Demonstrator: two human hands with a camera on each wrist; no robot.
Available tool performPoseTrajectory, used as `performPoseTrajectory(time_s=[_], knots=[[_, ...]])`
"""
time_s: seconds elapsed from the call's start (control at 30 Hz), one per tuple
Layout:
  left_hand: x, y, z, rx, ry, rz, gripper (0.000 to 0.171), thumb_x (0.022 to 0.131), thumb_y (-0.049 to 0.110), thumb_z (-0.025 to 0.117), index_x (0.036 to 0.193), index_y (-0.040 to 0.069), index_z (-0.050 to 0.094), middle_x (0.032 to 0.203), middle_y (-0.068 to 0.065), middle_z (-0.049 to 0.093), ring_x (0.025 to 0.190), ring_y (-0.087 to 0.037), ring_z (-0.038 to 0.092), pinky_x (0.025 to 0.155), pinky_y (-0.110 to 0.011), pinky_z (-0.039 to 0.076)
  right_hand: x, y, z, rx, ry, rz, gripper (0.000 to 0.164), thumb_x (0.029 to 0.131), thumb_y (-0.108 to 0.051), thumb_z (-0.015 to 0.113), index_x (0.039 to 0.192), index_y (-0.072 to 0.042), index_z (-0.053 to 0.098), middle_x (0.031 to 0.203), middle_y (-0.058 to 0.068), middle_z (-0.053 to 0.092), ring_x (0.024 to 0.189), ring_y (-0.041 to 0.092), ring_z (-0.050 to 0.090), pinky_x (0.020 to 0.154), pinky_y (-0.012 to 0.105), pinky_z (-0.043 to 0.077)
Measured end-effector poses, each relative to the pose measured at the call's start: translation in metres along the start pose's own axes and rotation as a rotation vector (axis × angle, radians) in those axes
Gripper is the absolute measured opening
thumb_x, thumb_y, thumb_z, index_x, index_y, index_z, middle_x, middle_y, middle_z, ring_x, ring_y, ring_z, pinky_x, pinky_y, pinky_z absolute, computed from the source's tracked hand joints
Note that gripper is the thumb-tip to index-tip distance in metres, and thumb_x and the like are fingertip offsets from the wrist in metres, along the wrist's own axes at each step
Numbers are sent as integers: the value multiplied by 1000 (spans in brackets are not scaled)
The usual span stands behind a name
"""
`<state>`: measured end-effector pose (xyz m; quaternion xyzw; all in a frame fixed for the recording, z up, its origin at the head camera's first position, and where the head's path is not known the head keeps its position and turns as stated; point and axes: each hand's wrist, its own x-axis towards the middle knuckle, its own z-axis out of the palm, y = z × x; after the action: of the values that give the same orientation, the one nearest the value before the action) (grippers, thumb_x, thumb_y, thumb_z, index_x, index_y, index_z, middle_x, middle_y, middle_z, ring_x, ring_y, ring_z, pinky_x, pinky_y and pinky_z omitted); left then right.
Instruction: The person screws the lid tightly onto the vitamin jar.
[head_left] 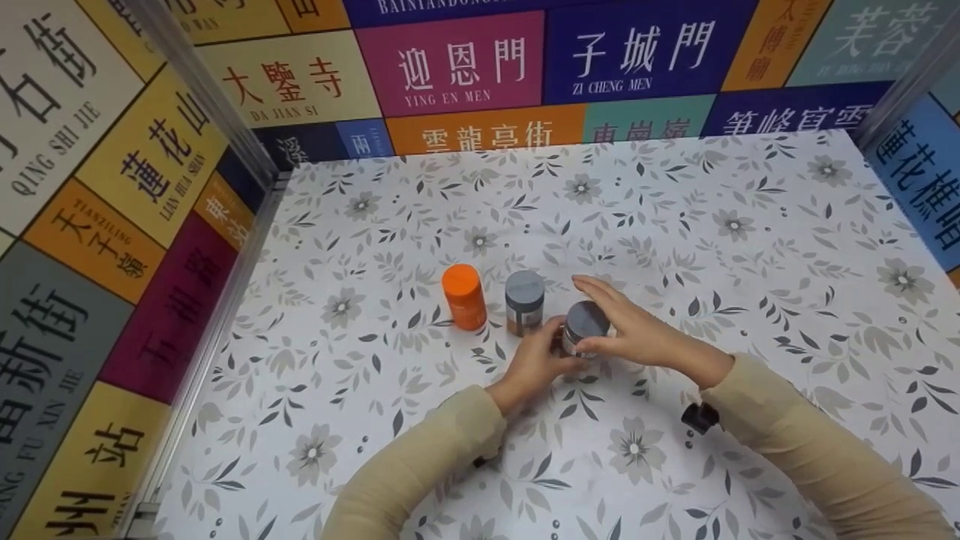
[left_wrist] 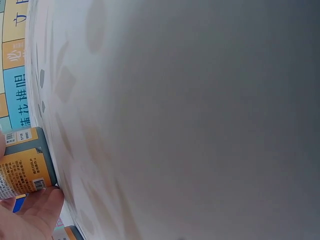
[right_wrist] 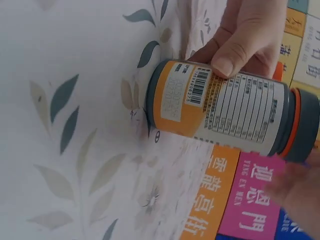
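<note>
A supplement bottle with a dark grey cap, an orange ring under it and an orange-and-white label stands upright on the table. My left hand grips its body low down, thumb on the label in the right wrist view. Beside the cap, my right hand has its fingers spread and fairly straight; the thumb lies in front of the cap. Whether it touches the cap I cannot tell. Left of this bottle stand a second grey-capped bottle and an orange bottle. In the left wrist view, the bottle shows at the left edge.
A white cloth with grey leaves and flowers covers the table. Coloured panels with Chinese lettering rise behind it and along both sides. Dark wrist cameras, such as the right one, hang under the sleeves.
</note>
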<state>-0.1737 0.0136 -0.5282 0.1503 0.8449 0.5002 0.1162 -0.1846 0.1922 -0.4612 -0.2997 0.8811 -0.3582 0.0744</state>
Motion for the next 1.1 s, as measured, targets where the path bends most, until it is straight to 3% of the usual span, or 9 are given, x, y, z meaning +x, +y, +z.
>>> performPoseTrajectory(time_s=[0.1, 0.2, 0.33, 0.5, 0.67, 0.83, 0.97, 1.1], knots=[[0, 0, 1, -7, 4, 1, 57, 74, 18, 76, 124, 14, 50, 115, -5, 62, 102, -12, 56, 89, -23, 44, -6, 7, -2, 93, -31, -49, 70, 85, -23, 64, 142, -2, 28, 148, 17, 24, 134, 37, 21, 105, 55, 23], [0, 0, 2, -26, 6, -12, 58, 73, 18, 76, 124, 13, 50, 116, -6, 61, 105, -12, 56, 92, -24, 43, -10, 15, 0, 123, -18, -153, 55, 88, -12, 60, 137, 1, 37, 145, 17, 31, 134, 35, 24, 109, 36, 24], [0, 1, 1, -42, -3, -52, 59, 72, 18, 77, 124, 16, 50, 119, -4, 60, 108, -12, 55, 95, -25, 41, -13, 23, -1, 147, 20, -278, 47, 86, -1, 59, 131, 4, 44, 138, 20, 40, 134, 22, 29, 106, 12, 19], [0, 2, 1, -51, -8, -64, 60, 72, 18, 77, 125, 17, 50, 120, -3, 59, 109, -11, 53, 96, -25, 40, -13, 28, -6, 111, 77, -339, 48, 80, 2, 65, 125, 5, 49, 129, 21, 49, 128, 11, 37, 104, 12, 24], [0, 2, 1, -54, -15, -49, 60, 73, 18, 77, 126, 17, 49, 119, -2, 59, 107, -9, 53, 94, -24, 41, -12, 28, -3, 61, 134, -287, 51, 76, -2, 71, 122, 5, 52, 122, 18, 54, 115, 20, 50, 97, 9, 31], [0, 2, 1, -45, -8, -48, 59, 73, 19, 76, 125, 17, 49, 119, -2, 59, 107, -9, 53, 94, -24, 41, -10, 24, 5, 59, 207, -219, 51, 72, -4, 75, 117, 8, 54, 117, 17, 53, 103, 26, 54, 92, 12, 39], [0, 2, 1, -34, 0, -27, 57, 74, 18, 76, 125, 15, 49, 120, -4, 59, 108, -11, 53, 94, -25, 41, -8, 16, 11, 72, 248, -78, 50, 70, -10, 78, 111, 6, 54, 111, 14, 54, 97, 23, 53, 88, 29, 44], [0, 1, 2, -36, 4, -21, 57, 74, 18, 76, 124, 15, 50, 118, -4, 60, 107, -12, 54, 94, -25, 42, -5, 10, 13, 70, 232, 101, 50, 70, -20, 79, 104, 2, 49, 103, 12, 54, 92, 25, 51, 81, 41, 43]])
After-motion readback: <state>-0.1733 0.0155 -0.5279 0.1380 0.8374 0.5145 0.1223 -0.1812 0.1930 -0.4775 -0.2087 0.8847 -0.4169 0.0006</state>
